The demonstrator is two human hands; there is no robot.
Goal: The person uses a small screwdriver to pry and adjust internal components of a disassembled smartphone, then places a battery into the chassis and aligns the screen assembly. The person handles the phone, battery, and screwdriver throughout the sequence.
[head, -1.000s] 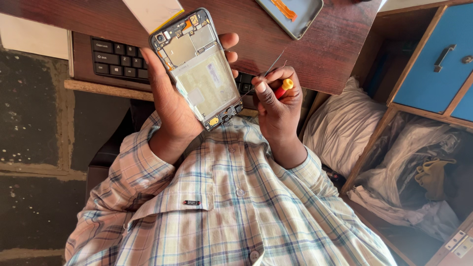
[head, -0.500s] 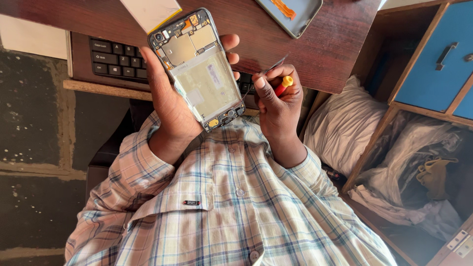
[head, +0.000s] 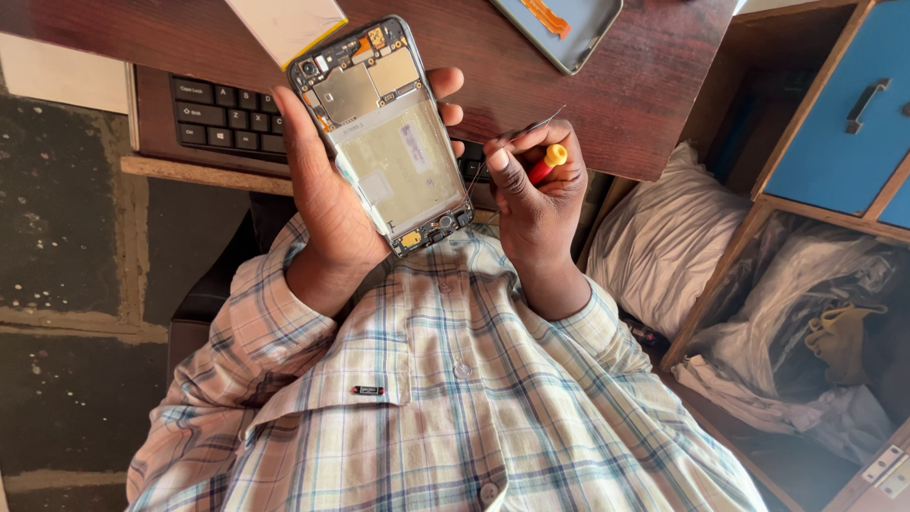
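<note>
Head view, looking down at the person's chest and both hands. The left hand (head: 327, 204) cradles an opened smartphone (head: 384, 133) from behind, fingers wrapped round its far edge and thumb along the near one, so the grip is closed firmly on the frame. The phone sits just left of centre in the view, tilted with its camera end toward 11 o'clock and its charging-port end toward 5 o'clock, held above the checked shirt (head: 445, 408) and in front of the dark wooden desk (head: 645, 104).

Progress, as judged from the parts: the back cover is off and the battery bay is bare, a pale rectangle bearing adhesive residue and a small label. A flat pale slab edged in yellow (head: 284, 24) at 12 o'clock may be the removed battery, though it is cropped. A separate panel with an orange flex strip (head: 559, 28) lies on the desk at 1 o'clock. The upper board with metal shields, orange connectors and camera lens remains seated, as does the small lower board; these appear still to be dealt with.

The right hand (head: 536, 194), at 3 o'clock of the phone, is clenched on a red-and-yellow screwdriver (head: 548, 159) and pinches thin metal tweezers (head: 531, 128). A black keyboard (head: 223, 118) lies beyond.
</note>
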